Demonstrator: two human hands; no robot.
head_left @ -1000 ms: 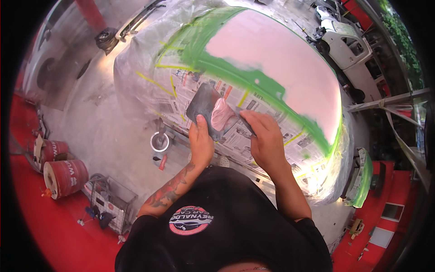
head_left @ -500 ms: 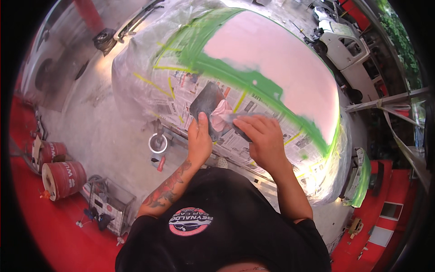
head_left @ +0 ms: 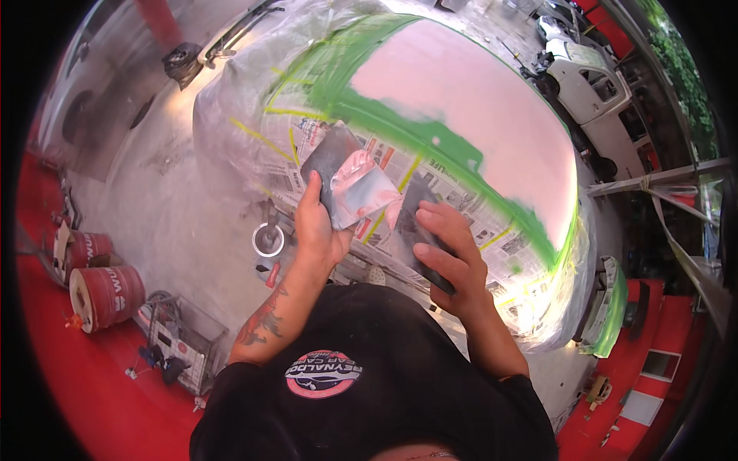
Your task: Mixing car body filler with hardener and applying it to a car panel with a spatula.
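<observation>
My left hand (head_left: 321,230) grips a dark flat plate (head_left: 327,157), thumb along its near edge. Pink putty (head_left: 355,167) is smeared on the plate, with a thinner greyish patch where it has been spread. To the right, my right hand (head_left: 455,257) has its fingers wrapped round a dark flat spreader (head_left: 419,196), slightly blurred, with a bit of pink at its left edge. Beyond both hands lies a vehicle panel (head_left: 484,96) with a broad pale pink area edged in green. Newspaper (head_left: 388,161) and yellow tape (head_left: 411,170) cover the part nearest me.
Clear plastic sheeting (head_left: 238,123) drapes the vehicle's left side. An open round can (head_left: 268,240) stands left of my left forearm. Red drums (head_left: 108,298) and a wire-framed cart (head_left: 181,338) are at lower left. A white truck cab (head_left: 588,81) stands at far right.
The spreader has pulled away right and down from the plate, leaving the putty spread wider. The plate has shifted slightly left, and its putty-covered face shows more.
</observation>
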